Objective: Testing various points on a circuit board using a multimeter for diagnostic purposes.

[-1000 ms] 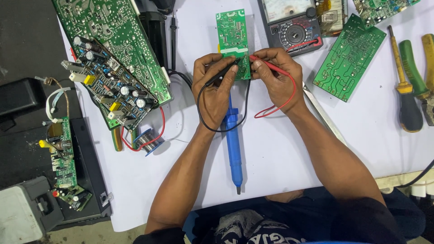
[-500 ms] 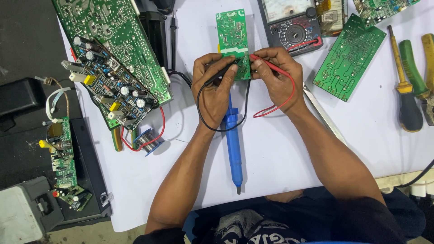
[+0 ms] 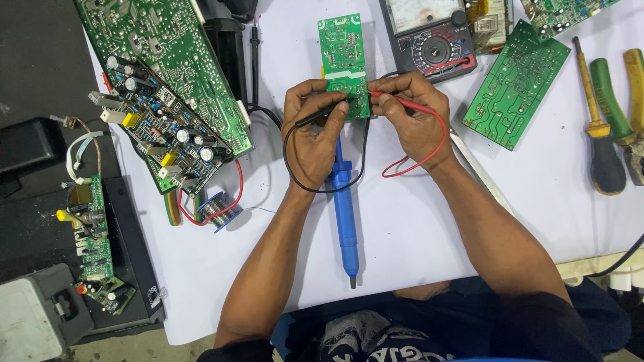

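Note:
A small green circuit board (image 3: 343, 53) lies solder side up on the white table sheet (image 3: 416, 228). My left hand (image 3: 314, 137) grips a black test probe (image 3: 322, 115) and presses its tip to the board's near end. My right hand (image 3: 414, 121) grips a red test probe (image 3: 402, 104), its tip touching the same end of the board. Black and red leads loop back to an analog multimeter (image 3: 429, 37) just behind my right hand. A blue desoldering pump (image 3: 345, 221) lies lengthwise between my forearms, partly under my left hand.
Large populated boards (image 3: 168, 87) are stacked at the left, with a solder spool (image 3: 218, 211) near them. Another green board (image 3: 515, 84) lies at right, beside a screwdriver (image 3: 600, 134) and green-handled pliers (image 3: 620, 107). A small board (image 3: 94, 234) rests on black gear at far left.

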